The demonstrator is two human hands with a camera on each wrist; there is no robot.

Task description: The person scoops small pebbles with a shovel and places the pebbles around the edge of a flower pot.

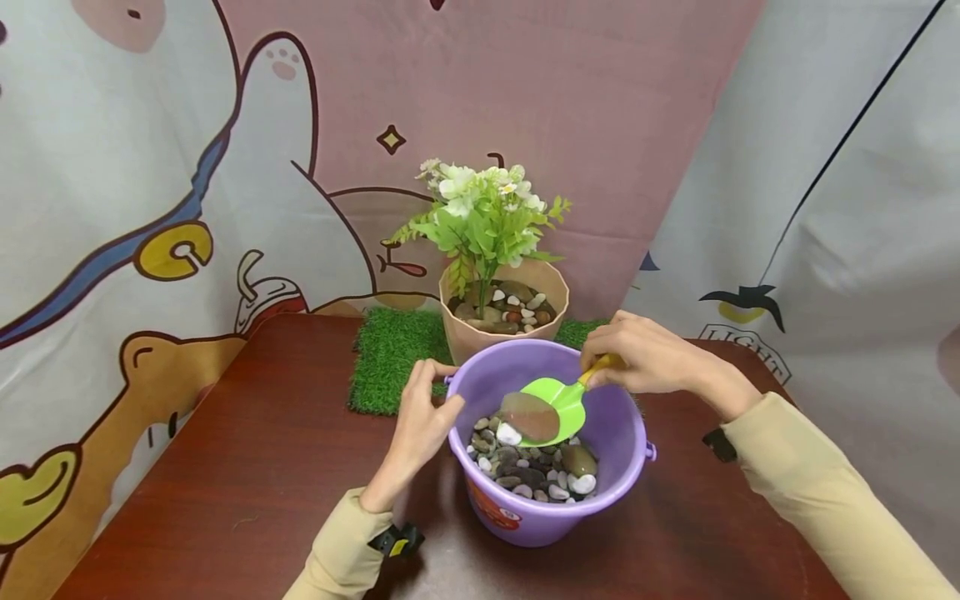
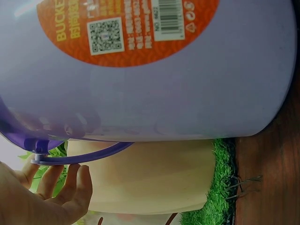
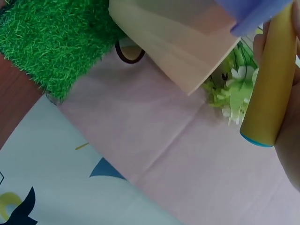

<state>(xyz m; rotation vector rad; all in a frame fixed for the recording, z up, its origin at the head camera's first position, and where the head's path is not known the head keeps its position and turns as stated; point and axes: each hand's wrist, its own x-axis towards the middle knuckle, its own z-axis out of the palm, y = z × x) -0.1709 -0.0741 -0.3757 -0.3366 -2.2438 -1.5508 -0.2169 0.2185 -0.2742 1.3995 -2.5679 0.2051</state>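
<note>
In the head view a purple bucket (image 1: 536,354) holds many pebbles (image 1: 528,475) in grey, white and brown. My right hand (image 1: 633,354) grips the yellow handle of a green toy shovel (image 1: 568,408), whose blade is tilted down inside the bucket. A large smooth brownish stone (image 1: 529,417) lies on the blade, beside a white pebble (image 1: 508,434). My left hand (image 1: 422,417) holds the bucket's left rim, with fingertips at the purple bail handle (image 2: 93,157) in the left wrist view. The shovel's yellow handle end (image 3: 269,108) shows in the right wrist view.
Right behind the bucket stands a beige pot (image 1: 487,340) with stones and an artificial white-flowered plant (image 1: 487,212). It sits on a green turf mat (image 1: 397,358) on the brown table (image 1: 247,483). A printed cloth (image 1: 555,100) hangs behind.
</note>
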